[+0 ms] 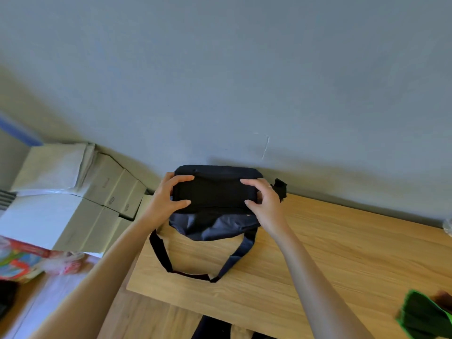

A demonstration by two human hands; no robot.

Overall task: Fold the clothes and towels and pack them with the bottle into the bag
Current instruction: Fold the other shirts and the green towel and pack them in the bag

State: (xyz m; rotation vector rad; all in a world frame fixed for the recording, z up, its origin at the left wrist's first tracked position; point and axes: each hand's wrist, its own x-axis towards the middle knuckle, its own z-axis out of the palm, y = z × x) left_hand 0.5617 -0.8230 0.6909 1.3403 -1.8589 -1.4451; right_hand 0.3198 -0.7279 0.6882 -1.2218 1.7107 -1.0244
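A dark navy bag [215, 225] stands at the far edge of the wooden table [318, 253], against the grey wall. Its strap loops toward me across the table. A black folded piece [212, 194] sits at the bag's top opening. My left hand [168, 199] grips the left end of that piece, thumb below and fingers above. My right hand [265, 200] grips its right end the same way. A green cloth [425, 316] lies at the table's near right corner. At the far right edge a clear object [448, 226] is just visible; I cannot tell whether it is the bottle.
White cardboard boxes [73, 192] are stacked left of the table against the wall. Colourful packages [22, 260] lie lower left. A dark reddish item [442, 298] shows beside the green cloth. Bare tabletop stretches between the strap and the green cloth.
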